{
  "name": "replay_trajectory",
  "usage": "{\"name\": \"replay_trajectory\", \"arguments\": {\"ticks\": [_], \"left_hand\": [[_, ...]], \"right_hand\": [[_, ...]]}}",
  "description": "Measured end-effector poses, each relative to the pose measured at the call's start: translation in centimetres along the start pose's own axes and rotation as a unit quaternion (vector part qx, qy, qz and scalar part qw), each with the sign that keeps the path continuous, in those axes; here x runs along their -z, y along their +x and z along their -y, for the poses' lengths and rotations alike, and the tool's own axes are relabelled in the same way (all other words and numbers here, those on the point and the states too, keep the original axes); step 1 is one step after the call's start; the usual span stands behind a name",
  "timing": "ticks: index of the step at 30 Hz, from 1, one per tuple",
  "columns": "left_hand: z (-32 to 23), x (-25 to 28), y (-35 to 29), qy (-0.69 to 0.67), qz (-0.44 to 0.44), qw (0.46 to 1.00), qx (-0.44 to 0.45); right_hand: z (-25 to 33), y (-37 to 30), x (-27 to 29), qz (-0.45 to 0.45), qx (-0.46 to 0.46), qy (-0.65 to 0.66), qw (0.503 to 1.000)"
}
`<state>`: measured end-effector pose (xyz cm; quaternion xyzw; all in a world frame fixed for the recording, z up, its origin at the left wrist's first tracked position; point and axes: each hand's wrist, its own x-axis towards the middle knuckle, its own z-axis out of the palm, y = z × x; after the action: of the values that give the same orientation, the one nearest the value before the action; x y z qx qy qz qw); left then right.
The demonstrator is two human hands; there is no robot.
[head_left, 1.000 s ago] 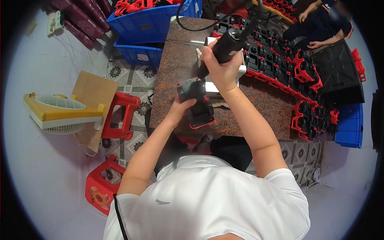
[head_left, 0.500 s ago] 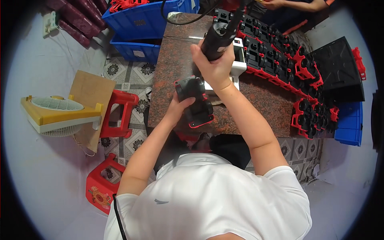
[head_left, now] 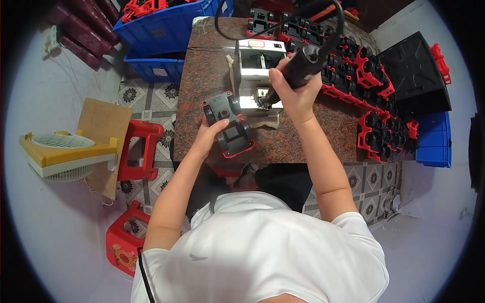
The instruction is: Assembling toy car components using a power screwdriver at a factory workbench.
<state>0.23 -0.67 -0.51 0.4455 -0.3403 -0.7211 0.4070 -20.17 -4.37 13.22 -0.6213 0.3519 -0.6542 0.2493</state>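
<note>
My right hand (head_left: 302, 101) is wrapped around a black electric screwdriver (head_left: 305, 64), whose cable rises from its top. The screwdriver's lower tip is at the front of a white screw feeder machine (head_left: 255, 76) on the table; whether it touches a screw there is too small to tell. To the left of the machine, my left hand (head_left: 208, 135) grips a black toy car chassis (head_left: 233, 132) with red edges and black wheels. Its thumb lies on the upper face of the chassis, which is tilted above the table's near edge.
Rows of similar red and black chassis (head_left: 348, 76) cover the right of the speckled stone table (head_left: 202, 65). Blue crates (head_left: 161, 33) stand at the far left. A red stool (head_left: 139, 151), a yellow fan (head_left: 65, 151) and a black bin (head_left: 414, 70) are at the sides.
The screwdriver has moved from near the chassis down and right to the screw feeder. My left hand has brought the chassis slightly left. Another person's hands have left the view.
</note>
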Motion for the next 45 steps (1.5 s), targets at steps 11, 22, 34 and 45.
{"name": "replay_trajectory", "arguments": {"ticks": [11,22,34,45], "left_hand": [[0.5,0.3,0.3,0.012,-0.004,1.000,0.017],[0.2,0.2,0.2,0.015,0.000,1.000,0.023],[-0.1,0.1,0.0,0.030,-0.012,0.999,0.035],[-0.8,-0.2,-0.3,0.034,-0.013,0.998,0.046]], "right_hand": [[-1.6,-1.0,0.0,-0.041,-0.055,0.023,0.997],[-0.6,0.1,-0.3,-0.021,-0.022,-0.009,0.999],[-0.6,-1.2,0.2,-0.052,-0.017,0.042,0.998],[-0.2,-0.9,0.5,-0.065,-0.004,0.063,0.996]]}}
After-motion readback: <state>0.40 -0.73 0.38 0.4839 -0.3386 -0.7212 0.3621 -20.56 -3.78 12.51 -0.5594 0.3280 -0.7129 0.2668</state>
